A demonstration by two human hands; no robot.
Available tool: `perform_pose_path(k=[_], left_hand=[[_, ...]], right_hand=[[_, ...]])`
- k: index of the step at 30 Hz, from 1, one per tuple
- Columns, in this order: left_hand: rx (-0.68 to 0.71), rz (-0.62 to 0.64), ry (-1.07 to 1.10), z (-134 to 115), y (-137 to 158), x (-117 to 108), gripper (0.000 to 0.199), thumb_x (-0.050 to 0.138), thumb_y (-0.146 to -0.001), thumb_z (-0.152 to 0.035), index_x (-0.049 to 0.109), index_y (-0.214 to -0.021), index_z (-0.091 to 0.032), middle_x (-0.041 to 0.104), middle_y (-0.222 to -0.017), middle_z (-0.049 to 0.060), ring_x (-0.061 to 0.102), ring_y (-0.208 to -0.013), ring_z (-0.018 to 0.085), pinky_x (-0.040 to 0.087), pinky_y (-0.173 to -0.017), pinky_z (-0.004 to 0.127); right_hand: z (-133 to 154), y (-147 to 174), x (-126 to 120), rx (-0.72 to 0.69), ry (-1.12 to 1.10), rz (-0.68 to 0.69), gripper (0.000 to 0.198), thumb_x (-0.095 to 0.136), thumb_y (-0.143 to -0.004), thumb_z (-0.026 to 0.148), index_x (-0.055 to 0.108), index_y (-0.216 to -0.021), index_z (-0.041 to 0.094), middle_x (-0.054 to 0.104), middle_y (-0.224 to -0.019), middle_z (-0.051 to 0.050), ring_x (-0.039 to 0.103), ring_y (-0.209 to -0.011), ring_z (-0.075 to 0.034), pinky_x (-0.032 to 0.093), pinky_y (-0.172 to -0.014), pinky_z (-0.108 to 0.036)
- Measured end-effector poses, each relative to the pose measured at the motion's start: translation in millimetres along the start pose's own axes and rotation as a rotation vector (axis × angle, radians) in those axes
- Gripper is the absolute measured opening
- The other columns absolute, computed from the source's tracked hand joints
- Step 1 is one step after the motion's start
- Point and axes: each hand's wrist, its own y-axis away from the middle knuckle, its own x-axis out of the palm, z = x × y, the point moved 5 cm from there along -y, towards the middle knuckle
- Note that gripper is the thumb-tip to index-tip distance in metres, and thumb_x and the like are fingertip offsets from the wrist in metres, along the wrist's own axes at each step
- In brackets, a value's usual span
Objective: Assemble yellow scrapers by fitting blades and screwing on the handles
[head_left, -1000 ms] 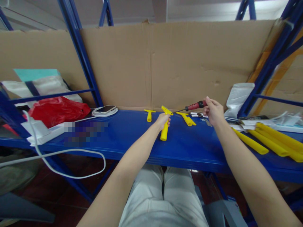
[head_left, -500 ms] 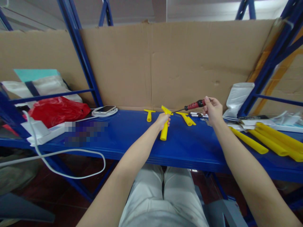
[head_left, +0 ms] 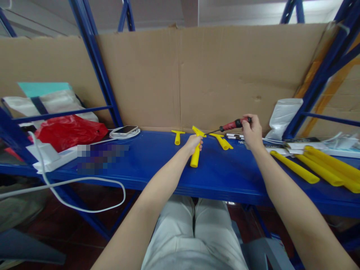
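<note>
A person seated at a blue workbench (head_left: pixel 157 161) holds a yellow T-shaped piece (head_left: pixel 194 161) in the left hand (head_left: pixel 194 144), its fingers closed around the stem just below the crossbar, near the middle of the bench with the tube's open end toward the near edge. The right hand (head_left: pixel 253 130), fingers curled in and bent about the butt of the handle, grips a red-and-black screwdriver (head_left: pixel 232 125), whose shaft slants down to the left and reaches the right side of the crossbar; whether the tip sits in a screw is too small to tell. A smaller yellow T-shaped piece (head_left: pixel 177 139) stands apart to the left, near the far edge, while more yellow parts (head_left: pixel 223 143) lie just to the right, beyond the left hand. Yellow tubes (head_left: pixel 323 170) lie at the right end of the bench, near a whitish pouch (head_left: pixel 284 118) leaning farther back. On the left, a phone (head_left: pixel 125 129) rests on a coiled white cable (head_left: pixel 135 134) beside a red plastic bag (head_left: pixel 70 129). A tall cardboard panel (head_left: pixel 140 82) lines the far side.
</note>
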Motion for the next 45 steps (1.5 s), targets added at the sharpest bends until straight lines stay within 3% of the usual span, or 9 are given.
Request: perform_pose_path(k=[3, 7, 10, 14, 19, 27, 33, 40, 45], left_hand=[[0.002, -0.003, -0.002, 0.0, -0.1, -0.6, 0.013, 0.041, -0.081, -0.009, 0.04, -0.073, -0.019, 0.039, -0.045, -0.008, 0.034, -0.031, 0.005, 0.027, -0.037, 0.018], [0.001, -0.005, -0.004, -0.3, 1.0, -0.7, 0.011, 0.042, -0.082, -0.01, 0.04, -0.075, -0.019, 0.039, -0.046, -0.008, 0.034, -0.031, 0.005, 0.027, -0.038, 0.017], [0.006, -0.009, -0.006, -1.0, 1.8, -0.7, 0.012, 0.041, -0.082, -0.009, 0.041, -0.075, -0.019, 0.039, -0.047, -0.008, 0.034, -0.032, 0.005, 0.027, -0.039, 0.018], [0.004, -0.01, -0.003, -0.3, 0.3, -1.3, 0.011, 0.041, -0.08, -0.008, 0.042, -0.075, -0.019, 0.039, -0.047, -0.008, 0.034, -0.032, 0.005, 0.028, -0.039, 0.019], [0.002, -0.005, 0.0, 0.7, -1.7, -1.5, 0.011, 0.042, -0.08, -0.009, 0.041, -0.075, -0.019, 0.039, -0.048, -0.008, 0.034, -0.032, 0.005, 0.028, -0.039, 0.019], [0.019, 0.006, 0.001, -0.5, -0.3, -0.3, 0.013, 0.041, -0.081, -0.009, 0.039, -0.073, -0.019, 0.039, -0.047, -0.008, 0.034, -0.031, 0.005, 0.027, -0.038, 0.018], [0.028, 0.012, 0.008, -0.3, -0.9, -0.8, 0.013, 0.041, -0.081, -0.009, 0.039, -0.072, -0.019, 0.039, -0.047, -0.008, 0.033, -0.031, 0.005, 0.027, -0.038, 0.019], [0.026, 0.007, 0.011, -0.8, -0.5, -0.4, 0.013, 0.042, -0.08, -0.009, 0.04, -0.073, -0.019, 0.039, -0.047, -0.008, 0.033, -0.032, 0.005, 0.027, -0.04, 0.019], [0.021, 0.0, 0.007, -0.4, -0.7, -0.9, 0.012, 0.041, -0.08, -0.009, 0.039, -0.074, -0.019, 0.039, -0.047, -0.008, 0.034, -0.032, 0.005, 0.027, -0.039, 0.019]], right_hand=[[-1.6, -0.9, 1.5, 0.112, -0.124, -0.001, 0.029, 0.059, -0.075, 0.042, 0.053, -0.094, 0.021, 0.053, -0.064, 0.003, 0.051, -0.051, -0.011, 0.042, -0.048, -0.025], [0.4, -0.3, 3.5, 0.323, -0.316, 0.015, 0.035, 0.068, -0.066, 0.049, 0.054, -0.083, 0.021, 0.044, -0.046, 0.008, 0.036, -0.03, -0.007, 0.028, -0.03, -0.02], [4.8, 1.4, 3.8, 0.446, -0.419, 0.059, 0.037, 0.071, -0.063, 0.051, 0.054, -0.074, 0.02, 0.044, -0.042, 0.008, 0.038, -0.029, -0.006, 0.025, -0.027, -0.018], [9.8, 2.2, 6.4, 0.54, -0.577, 0.156, 0.032, 0.069, -0.069, 0.047, 0.056, -0.078, 0.02, 0.051, -0.046, 0.006, 0.047, -0.035, -0.007, 0.035, -0.032, -0.017], [13.9, 1.0, 8.8, 0.513, -0.625, 0.195, 0.03, 0.068, -0.071, 0.044, 0.051, -0.075, 0.02, 0.054, -0.05, 0.006, 0.05, -0.038, -0.008, 0.04, -0.036, -0.018], [9.0, 1.3, 4.1, 0.496, -0.536, 0.045, 0.042, 0.074, -0.063, 0.045, 0.04, -0.064, 0.021, 0.043, -0.042, 0.01, 0.04, -0.03, -0.006, 0.032, -0.028, -0.017], [6.7, 2.1, 4.4, 0.52, -0.542, 0.036, 0.035, 0.071, -0.066, 0.047, 0.049, -0.068, 0.02, 0.034, -0.036, 0.011, 0.032, -0.026, -0.005, 0.029, -0.026, -0.017], [11.7, 1.1, 7.5, 0.55, -0.641, 0.16, 0.027, 0.063, -0.075, 0.045, 0.051, -0.078, 0.021, 0.055, -0.052, 0.005, 0.05, -0.038, -0.007, 0.038, -0.035, -0.017], [9.2, 1.0, 8.2, 0.541, -0.63, 0.151, 0.029, 0.066, -0.074, 0.042, 0.045, -0.073, 0.022, 0.05, -0.049, 0.008, 0.044, -0.034, -0.007, 0.035, -0.033, -0.017]])
